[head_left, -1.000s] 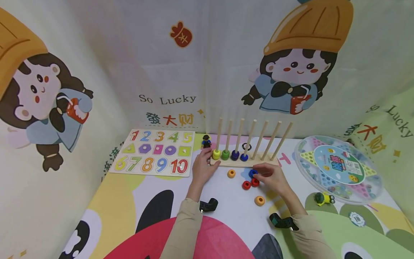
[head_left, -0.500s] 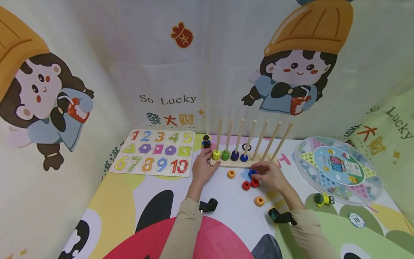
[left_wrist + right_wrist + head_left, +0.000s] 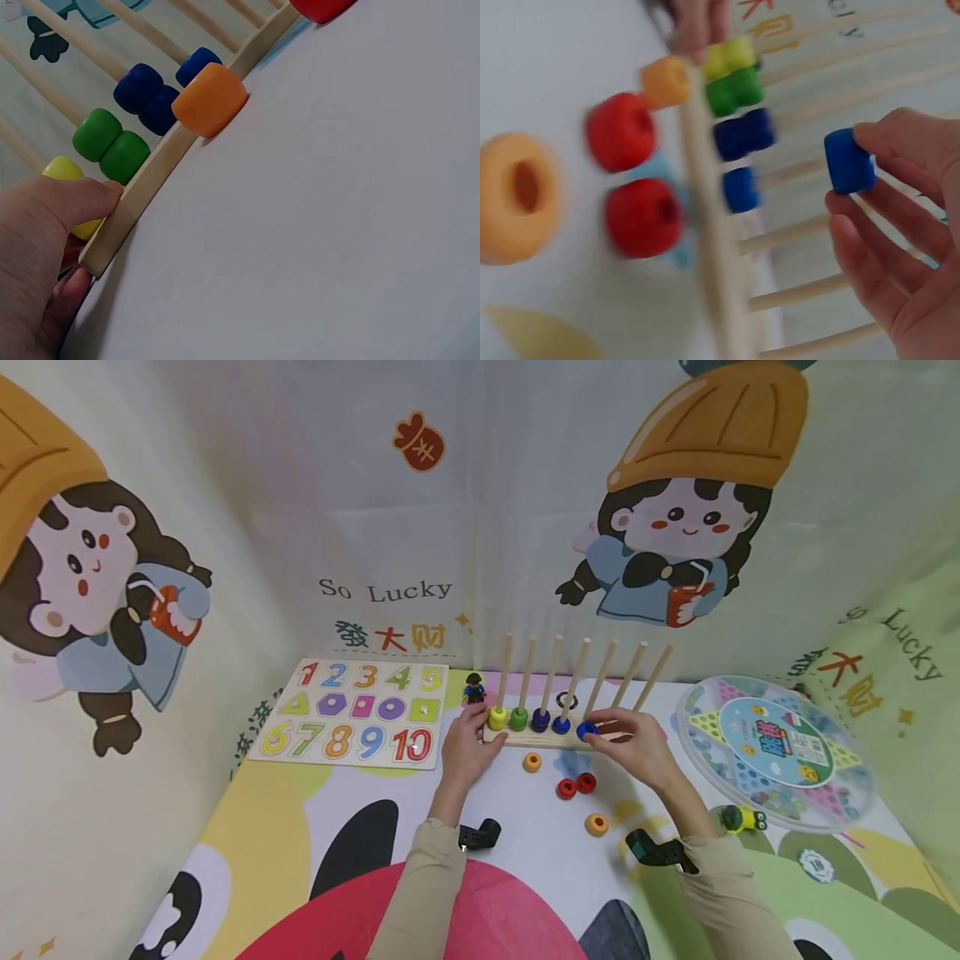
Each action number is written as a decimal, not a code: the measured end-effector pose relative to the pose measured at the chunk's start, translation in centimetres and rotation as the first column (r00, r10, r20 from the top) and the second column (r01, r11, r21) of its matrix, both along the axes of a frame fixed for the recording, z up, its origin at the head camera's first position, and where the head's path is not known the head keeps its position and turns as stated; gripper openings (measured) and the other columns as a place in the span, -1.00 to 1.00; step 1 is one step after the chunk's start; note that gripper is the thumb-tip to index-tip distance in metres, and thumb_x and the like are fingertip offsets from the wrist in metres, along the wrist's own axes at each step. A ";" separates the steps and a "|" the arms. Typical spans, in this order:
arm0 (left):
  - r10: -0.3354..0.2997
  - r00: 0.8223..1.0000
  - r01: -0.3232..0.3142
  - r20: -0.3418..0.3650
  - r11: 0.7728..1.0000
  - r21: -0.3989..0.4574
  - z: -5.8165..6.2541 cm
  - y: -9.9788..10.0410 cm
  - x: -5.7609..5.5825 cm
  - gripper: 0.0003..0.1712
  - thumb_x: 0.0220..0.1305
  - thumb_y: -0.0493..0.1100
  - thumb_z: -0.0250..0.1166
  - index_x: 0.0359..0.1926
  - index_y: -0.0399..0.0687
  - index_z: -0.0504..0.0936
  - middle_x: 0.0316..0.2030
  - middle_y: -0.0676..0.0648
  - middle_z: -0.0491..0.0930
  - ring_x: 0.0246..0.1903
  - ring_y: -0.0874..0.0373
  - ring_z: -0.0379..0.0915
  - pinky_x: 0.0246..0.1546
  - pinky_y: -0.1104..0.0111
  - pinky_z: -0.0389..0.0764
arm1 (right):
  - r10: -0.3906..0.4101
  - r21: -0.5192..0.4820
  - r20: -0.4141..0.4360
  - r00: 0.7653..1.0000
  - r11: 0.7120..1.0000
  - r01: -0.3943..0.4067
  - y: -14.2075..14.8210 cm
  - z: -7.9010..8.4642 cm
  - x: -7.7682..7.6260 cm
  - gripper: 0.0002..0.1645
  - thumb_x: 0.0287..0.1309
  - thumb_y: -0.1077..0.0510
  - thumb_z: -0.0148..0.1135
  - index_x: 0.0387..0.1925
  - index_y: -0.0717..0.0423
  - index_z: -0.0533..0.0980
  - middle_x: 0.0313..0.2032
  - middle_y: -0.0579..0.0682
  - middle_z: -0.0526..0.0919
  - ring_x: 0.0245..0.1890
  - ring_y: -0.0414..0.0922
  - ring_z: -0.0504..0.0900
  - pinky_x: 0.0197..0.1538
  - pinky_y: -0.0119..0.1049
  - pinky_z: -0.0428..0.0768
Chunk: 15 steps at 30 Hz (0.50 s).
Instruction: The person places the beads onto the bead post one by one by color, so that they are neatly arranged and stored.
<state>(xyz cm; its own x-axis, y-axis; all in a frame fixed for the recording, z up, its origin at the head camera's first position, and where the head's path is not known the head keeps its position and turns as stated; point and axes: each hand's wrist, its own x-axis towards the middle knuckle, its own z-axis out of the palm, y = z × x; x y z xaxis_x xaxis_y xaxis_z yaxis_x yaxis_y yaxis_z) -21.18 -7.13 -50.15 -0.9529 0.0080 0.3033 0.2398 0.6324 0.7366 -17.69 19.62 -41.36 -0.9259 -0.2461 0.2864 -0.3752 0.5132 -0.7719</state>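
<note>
A wooden peg rack (image 3: 540,741) with several upright pegs stands at the table's back. My left hand (image 3: 467,756) grips its left end, thumb over the front of the base beside the yellow beads (image 3: 64,169). Pairs of yellow, green (image 3: 735,91) and dark blue beads (image 3: 744,135) sit on the first pegs; a single blue bead (image 3: 740,190) is on the fourth. Between thumb and fingertips, my right hand (image 3: 637,747) pinches another blue bead (image 3: 849,161), raised off the table near the pegs. Two red beads (image 3: 576,786) lie in front of the rack.
One orange bead (image 3: 532,762) lies close to the rack, another orange bead (image 3: 597,824) nearer me. A number board (image 3: 345,714) is at left, a small figure (image 3: 474,688) behind my left hand. At right are a round game box (image 3: 776,752) and a yellow-green toy (image 3: 742,818).
My right hand has picked up the blue bead from beside the red ones and brought it up to the rack. The left hand keeps its grip on the rack's end.
</note>
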 end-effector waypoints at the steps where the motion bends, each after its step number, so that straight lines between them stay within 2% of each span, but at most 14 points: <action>1: -0.001 1.000 0.001 0.000 1.000 0.000 0.0 0.0 0.0 -0.39 0.14 -0.06 0.46 0.18 -0.25 0.59 0.23 -0.11 0.49 0.13 -0.07 0.44 0.06 0.13 0.52 | -0.005 0.000 -0.026 1.000 1.000 0.005 -0.1 0.6 0.0 -0.67 0.09 0.30 0.42 -0.08 0.33 0.64 -0.16 0.19 0.73 -0.22 0.07 0.72 -0.23 -0.44 0.65; 8: -0.010 1.000 0.010 -0.026 1.000 0.006 0.0 -0.2 0.0 -0.39 0.14 -0.07 0.46 0.17 -0.28 0.59 0.22 -0.14 0.50 0.09 -0.08 0.46 -0.01 0.16 0.56 | -0.065 -0.029 -0.205 0.977 0.998 0.061 -0.7 4.4 -0.2 -0.68 0.07 0.35 0.42 -0.08 0.33 0.64 -0.18 0.22 0.72 -0.28 -0.17 0.65 -0.27 -0.57 0.59; 15: -0.014 0.999 0.015 -0.029 1.000 0.003 0.0 -0.2 0.1 -0.39 0.14 -0.07 0.46 0.17 -0.28 0.59 0.22 -0.13 0.50 0.09 -0.08 0.46 0.00 0.13 0.54 | -0.162 -0.137 -0.296 0.941 0.982 0.126 -1.4 7.2 -0.7 -0.67 0.08 0.38 0.39 -0.07 0.34 0.63 -0.14 0.21 0.68 -0.22 -0.41 0.59 -0.26 -0.61 0.57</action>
<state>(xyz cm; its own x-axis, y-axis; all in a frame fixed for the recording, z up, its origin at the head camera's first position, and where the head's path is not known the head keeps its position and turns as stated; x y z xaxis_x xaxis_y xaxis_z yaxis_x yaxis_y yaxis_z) -21.07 -7.33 -50.19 -0.9435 0.0208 0.3308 0.2701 0.6265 0.7311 -18.36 18.21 -34.20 -0.8130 -0.0654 0.5786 -0.5301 0.4945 -0.6888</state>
